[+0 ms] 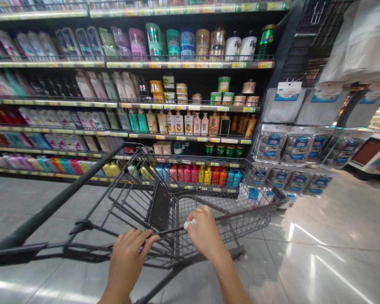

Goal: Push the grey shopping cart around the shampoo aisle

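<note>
A dark grey wire shopping cart (221, 217) stands side-on in front of me. My left hand (126, 253) is closed over its near top rail, with the thumb along the inner side. Farther along the same rail, my right hand (204, 232) is closed around a small crumpled white wad (190, 223), perhaps tissue or cloth, and presses it against the rail. Most of the wad is hidden by the fingers. Between the hands a short stretch of rail shows. Inside the cart is a folding child seat with a dark panel (160, 204).
Store shelves (190, 106) with bottles and jars run behind the cart. The cart's handle (60, 198) reaches toward the lower left. Hanging packs (270, 145) fill a rack at the right, close to the cart's front end. The floor (307, 253) is glossy grey tile.
</note>
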Demonstrator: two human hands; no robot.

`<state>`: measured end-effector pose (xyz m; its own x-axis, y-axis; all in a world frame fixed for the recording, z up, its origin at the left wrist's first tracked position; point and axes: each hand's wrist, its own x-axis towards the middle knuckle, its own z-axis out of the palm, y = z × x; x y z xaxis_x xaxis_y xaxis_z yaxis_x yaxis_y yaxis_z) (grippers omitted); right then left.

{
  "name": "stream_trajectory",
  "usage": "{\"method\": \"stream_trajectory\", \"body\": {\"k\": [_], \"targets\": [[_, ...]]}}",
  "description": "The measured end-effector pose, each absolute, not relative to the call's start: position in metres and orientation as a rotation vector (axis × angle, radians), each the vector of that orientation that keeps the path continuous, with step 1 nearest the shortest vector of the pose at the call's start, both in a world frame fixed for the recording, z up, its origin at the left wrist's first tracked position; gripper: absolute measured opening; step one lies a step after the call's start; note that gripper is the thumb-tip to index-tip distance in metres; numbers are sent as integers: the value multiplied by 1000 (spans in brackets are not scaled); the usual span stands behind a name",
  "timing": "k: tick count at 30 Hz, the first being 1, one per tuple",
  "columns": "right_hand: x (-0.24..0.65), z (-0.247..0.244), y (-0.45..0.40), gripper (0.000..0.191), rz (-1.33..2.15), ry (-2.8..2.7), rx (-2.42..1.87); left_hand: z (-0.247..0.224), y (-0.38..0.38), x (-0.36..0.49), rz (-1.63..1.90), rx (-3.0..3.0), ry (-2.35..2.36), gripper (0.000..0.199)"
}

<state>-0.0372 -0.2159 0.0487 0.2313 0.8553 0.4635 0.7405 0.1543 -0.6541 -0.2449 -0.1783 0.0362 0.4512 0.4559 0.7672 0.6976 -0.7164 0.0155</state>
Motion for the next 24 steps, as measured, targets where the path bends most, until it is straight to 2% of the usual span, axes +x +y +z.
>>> {"method": "stream_trajectory", "body": {"k": [6,11,24], "targets": [[-75,55,-216,24,223,-1608,-1513,33,-188,-225,-1123,-2401,-1017,21],[-82,58,-220,26,236,-1711,-1439,31,-191,-216,-1104,-2412,-996,27],[25,39,-250,25,54,-1570,-1706,34,-195,-210,-1075,-2457,-1114,29]]}}
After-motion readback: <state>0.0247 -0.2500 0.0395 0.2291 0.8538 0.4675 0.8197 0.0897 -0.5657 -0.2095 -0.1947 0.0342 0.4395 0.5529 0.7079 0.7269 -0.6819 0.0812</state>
